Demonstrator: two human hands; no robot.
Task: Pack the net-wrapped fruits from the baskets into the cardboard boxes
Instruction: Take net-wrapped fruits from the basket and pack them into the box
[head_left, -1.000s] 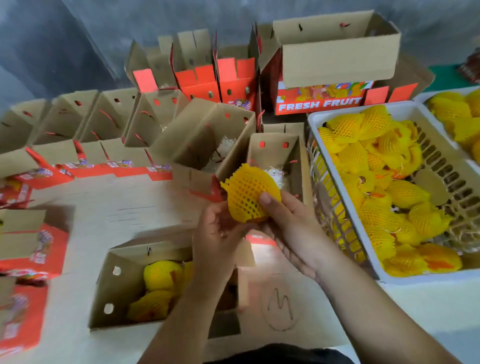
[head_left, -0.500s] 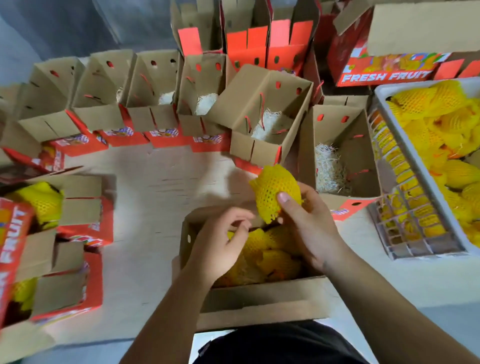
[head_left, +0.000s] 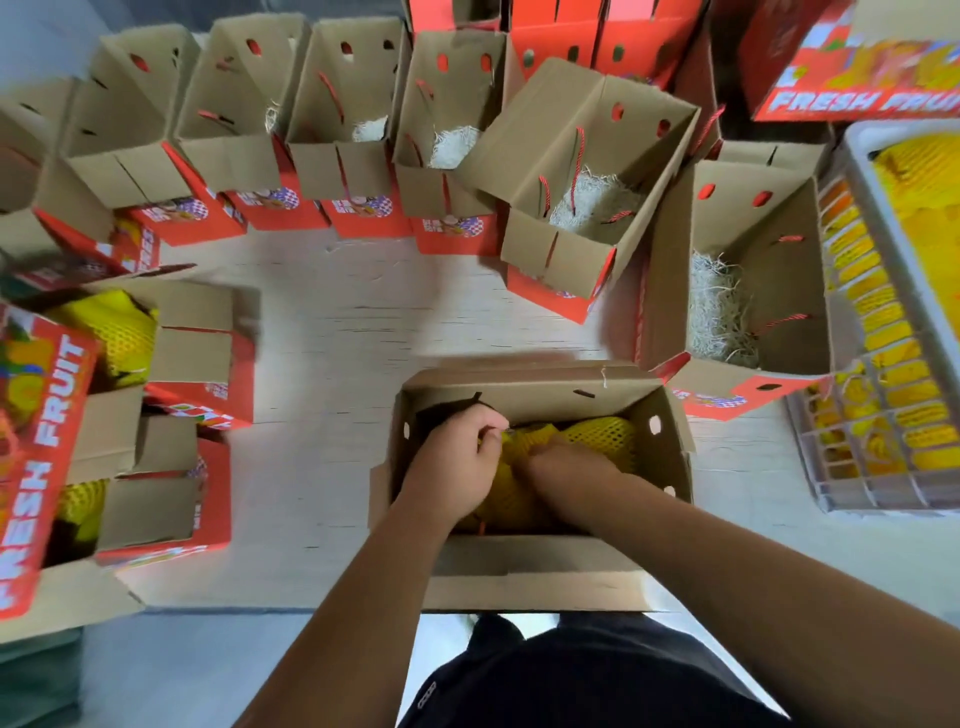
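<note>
An open cardboard box (head_left: 545, 384) stands right in front of me and holds several yellow net-wrapped fruits (head_left: 605, 434). Both my hands reach down into it. My left hand (head_left: 457, 460) has curled fingers that pinch the net of a fruit (head_left: 524, 444) in the middle of the box. My right hand (head_left: 566, 467) grips the same fruit from the right and covers most of it. At the far right, a white plastic basket (head_left: 878, 488) holds many more yellow net-wrapped fruits (head_left: 919, 208).
Along the back stands a row of open boxes with pale shredded filler, one tilted (head_left: 582, 171) and one beside the basket (head_left: 753, 291). On the left are boxes with fruit inside (head_left: 114, 332) and a red FRESH FRUIT flap (head_left: 47, 415). Pale tabletop (head_left: 363, 322) lies between.
Both hands have gone down from above the box into it, carrying the net-wrapped fruit in among the others. My view has tilted further down over the box.
</note>
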